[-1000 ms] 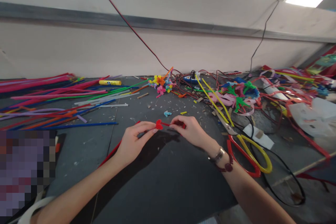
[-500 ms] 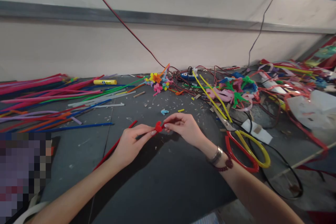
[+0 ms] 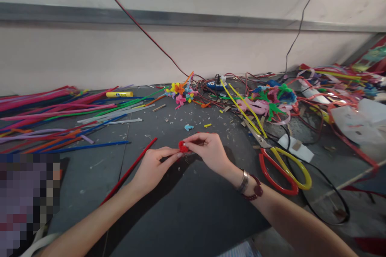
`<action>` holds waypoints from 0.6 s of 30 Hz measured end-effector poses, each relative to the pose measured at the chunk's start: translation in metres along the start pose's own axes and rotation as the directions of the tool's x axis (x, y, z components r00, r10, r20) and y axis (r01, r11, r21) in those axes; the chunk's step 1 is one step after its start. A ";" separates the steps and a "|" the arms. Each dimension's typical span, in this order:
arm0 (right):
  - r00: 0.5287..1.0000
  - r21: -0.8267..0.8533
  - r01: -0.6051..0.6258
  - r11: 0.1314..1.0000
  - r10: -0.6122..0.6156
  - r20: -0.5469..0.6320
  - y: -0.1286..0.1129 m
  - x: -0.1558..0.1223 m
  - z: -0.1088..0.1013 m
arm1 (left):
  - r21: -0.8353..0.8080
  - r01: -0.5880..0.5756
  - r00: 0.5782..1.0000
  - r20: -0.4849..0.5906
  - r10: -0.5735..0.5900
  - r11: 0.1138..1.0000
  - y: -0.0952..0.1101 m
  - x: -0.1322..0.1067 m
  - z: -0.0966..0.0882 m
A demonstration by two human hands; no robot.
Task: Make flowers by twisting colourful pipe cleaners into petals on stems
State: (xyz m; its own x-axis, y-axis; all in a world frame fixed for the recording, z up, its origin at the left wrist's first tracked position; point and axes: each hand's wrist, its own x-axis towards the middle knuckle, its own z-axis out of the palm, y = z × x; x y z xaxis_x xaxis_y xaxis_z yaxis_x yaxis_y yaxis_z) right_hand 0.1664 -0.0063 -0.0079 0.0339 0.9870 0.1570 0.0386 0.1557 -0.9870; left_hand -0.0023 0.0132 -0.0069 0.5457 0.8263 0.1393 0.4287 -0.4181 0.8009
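Here's a dark grey work table (image 3: 193,221) against a pale wall (image 3: 90,56), pipe cleaners (image 3: 45,112) fanned out at the left of the frame, tangled wires (image 3: 208,92) along the far edge, and red-and-yellow-handled scissors (image 3: 280,172) lying at lower right. Dead centre, a tight red pipe-cleaner coil (image 3: 183,146) sits atop a long red stem (image 3: 129,170) slanting down-left. The left hand (image 3: 153,166) grips just under the coil, while the right hand (image 3: 209,150) pinches the coil itself.

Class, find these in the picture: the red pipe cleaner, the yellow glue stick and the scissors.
red pipe cleaner (image 3: 129,172): head view, on its straight stretch.
yellow glue stick (image 3: 119,94): head view, on its barrel.
scissors (image 3: 264,176): head view, on the red handle.
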 end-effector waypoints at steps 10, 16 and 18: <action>0.979 -0.499 0.138 0.855 -0.193 -0.060 -0.020 0.018 -0.050 | 0.057 0.017 0.998 -0.069 -0.013 0.998 0.002 0.000 -0.002; 0.989 -0.821 0.147 0.551 -0.082 0.122 0.004 0.022 -0.087 | 0.031 -0.001 0.995 -0.102 0.004 1.000 0.001 -0.001 -0.002; 0.979 -0.806 0.204 0.556 -0.088 0.186 0.011 0.023 -0.087 | 0.031 -0.003 0.994 -0.110 0.007 1.000 0.002 -0.001 -0.002</action>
State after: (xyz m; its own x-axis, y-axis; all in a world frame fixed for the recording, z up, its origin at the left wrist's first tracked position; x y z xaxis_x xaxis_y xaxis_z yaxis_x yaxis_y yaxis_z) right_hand 0.2549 0.0149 -0.0119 -0.1563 0.9594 0.2348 0.8333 0.2557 -0.4901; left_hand -0.0036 0.0126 -0.0043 0.4658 0.8601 0.2082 0.4488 -0.4324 0.7821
